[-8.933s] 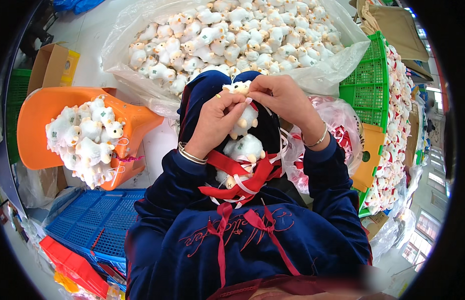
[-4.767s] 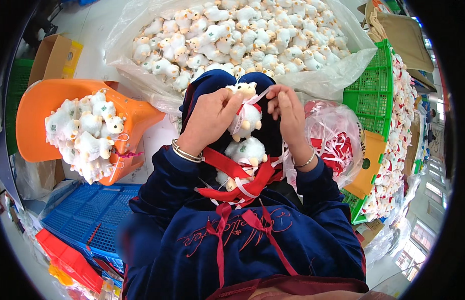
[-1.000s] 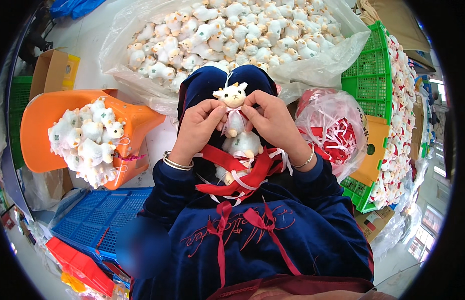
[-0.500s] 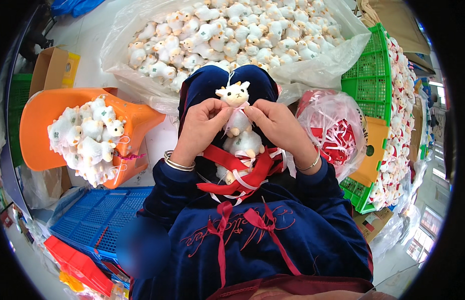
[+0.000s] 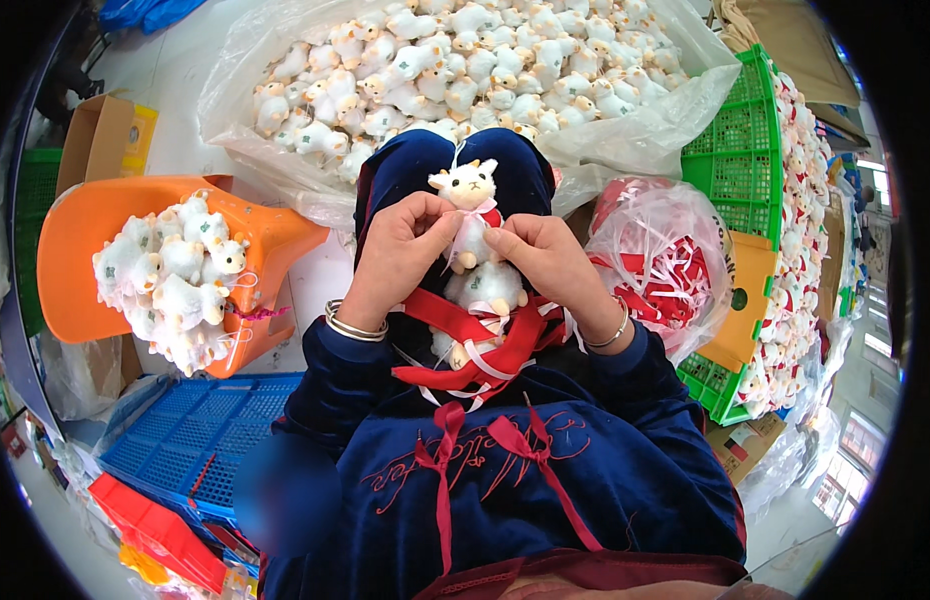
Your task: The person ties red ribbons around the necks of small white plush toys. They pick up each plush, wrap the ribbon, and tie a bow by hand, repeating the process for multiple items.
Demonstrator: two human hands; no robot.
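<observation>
Upright in front of my knees is a small white plush goat (image 5: pixel 467 184) with tan horns. A narrow white ribbon (image 5: pixel 482 208) and a bit of red cloth (image 5: pixel 493 218) are at its neck. My left hand (image 5: pixel 409 240) is closed at the left of the neck, thumb and forefinger pinching the ribbon. On the right, my right hand (image 5: pixel 550 255) is also closed in a pinch, at the ribbon's other side; the fingertips mostly hide what they grip. Below, on my lap, lie another plush goat (image 5: pixel 485 285) and several red cloth strips (image 5: pixel 505 352) with white ribbons.
A clear plastic sheet (image 5: pixel 230 110) heaped with white plush toys spreads ahead. Left, an orange stool (image 5: pixel 70 260) bears several more, above a blue crate (image 5: pixel 185 420). Right are a plastic bag (image 5: pixel 675 260) of red pieces and a green crate (image 5: pixel 730 150) beside red-dressed toys.
My right hand has moved slightly down from the goat's neck, and red cloth now shows beside the ribbon. My left hand keeps its pinch in nearly the same place.
</observation>
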